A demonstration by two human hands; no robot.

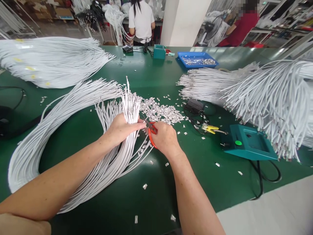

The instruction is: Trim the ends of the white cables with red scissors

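My left hand (121,127) is wrapped round the upper end of a bundle of white cables (130,107), whose tips point up and away from me. The rest of the bundle curves in a big loop over the table to the left. In my right hand (165,137) is a pair of scissors (152,132) with orange handles, its blades beside my left thumb and the cables. What lies between the blades is too small to tell. Just beyond my hands is a heap of small silvery-white clippings (162,111).
A large white cable bundle (53,58) lies at the far left, another (269,98) at the right. A teal device (249,143) with a yellow clip (210,129) stands at right, near a black adapter (194,106). Behind are a blue tray (195,55) and two people (141,23).
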